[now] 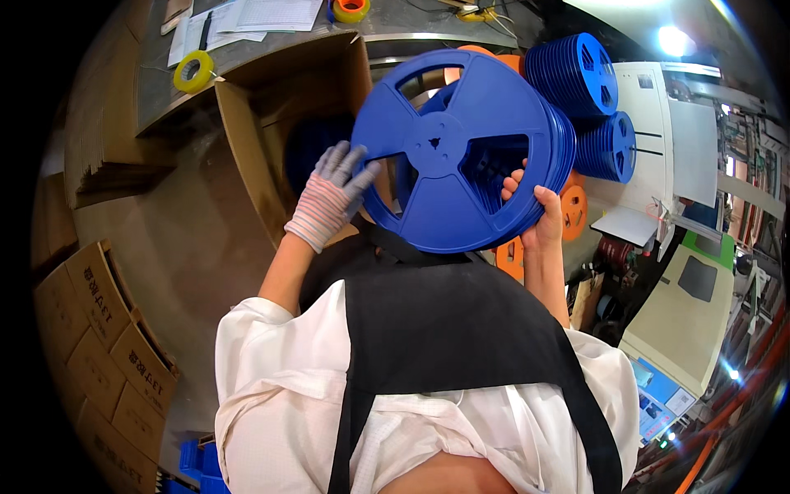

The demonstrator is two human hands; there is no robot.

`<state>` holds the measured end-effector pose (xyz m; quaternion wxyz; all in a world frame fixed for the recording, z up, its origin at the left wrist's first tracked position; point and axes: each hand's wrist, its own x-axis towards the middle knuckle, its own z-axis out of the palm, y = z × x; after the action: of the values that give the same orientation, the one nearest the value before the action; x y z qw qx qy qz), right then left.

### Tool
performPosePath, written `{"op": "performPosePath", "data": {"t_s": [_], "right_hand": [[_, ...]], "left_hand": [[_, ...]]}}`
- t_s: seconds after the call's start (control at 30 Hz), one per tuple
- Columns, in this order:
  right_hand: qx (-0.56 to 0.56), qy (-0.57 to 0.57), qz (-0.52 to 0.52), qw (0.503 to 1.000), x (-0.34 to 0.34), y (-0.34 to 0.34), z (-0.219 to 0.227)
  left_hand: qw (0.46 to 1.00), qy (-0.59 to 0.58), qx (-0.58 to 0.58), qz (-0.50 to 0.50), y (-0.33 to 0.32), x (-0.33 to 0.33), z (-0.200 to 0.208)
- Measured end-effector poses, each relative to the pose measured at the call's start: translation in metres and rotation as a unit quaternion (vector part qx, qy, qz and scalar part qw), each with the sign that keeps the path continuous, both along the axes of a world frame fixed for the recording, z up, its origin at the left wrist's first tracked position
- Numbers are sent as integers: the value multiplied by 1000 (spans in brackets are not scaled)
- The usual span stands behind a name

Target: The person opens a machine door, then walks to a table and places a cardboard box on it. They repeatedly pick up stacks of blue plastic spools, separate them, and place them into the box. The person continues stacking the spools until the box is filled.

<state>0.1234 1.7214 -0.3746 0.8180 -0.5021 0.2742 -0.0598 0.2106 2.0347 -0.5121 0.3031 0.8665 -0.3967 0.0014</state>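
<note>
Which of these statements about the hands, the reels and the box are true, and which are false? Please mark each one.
1. The left hand wears a striped glove. True.
2. The right hand wears a glove too. False: it is bare.
3. The right hand holds the blue reels near their rim. True.
4. The cardboard box is closed. False: the cardboard box stands open.
5. The yellow tape roll lies inside the box. False: the yellow tape roll lies on the grey table.

Brownish floor [173, 263], bright white lamp [673, 40]
</note>
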Motion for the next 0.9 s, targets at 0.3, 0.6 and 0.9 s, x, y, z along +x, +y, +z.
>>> {"op": "performPosePath", "data": {"t_s": [0.3, 0.6, 0.9], "right_hand": [[121, -85, -21, 989, -2, -15, -9], [121, -50, -14, 991, 3, -15, -12], [26, 35, -19, 999, -1, -4, -3]], "left_hand": [[991, -38, -26, -129, -2, -12, 20], [992, 88, -95, -7, 9, -24, 17], [506, 660, -535, 152, 55, -67, 19]]}}
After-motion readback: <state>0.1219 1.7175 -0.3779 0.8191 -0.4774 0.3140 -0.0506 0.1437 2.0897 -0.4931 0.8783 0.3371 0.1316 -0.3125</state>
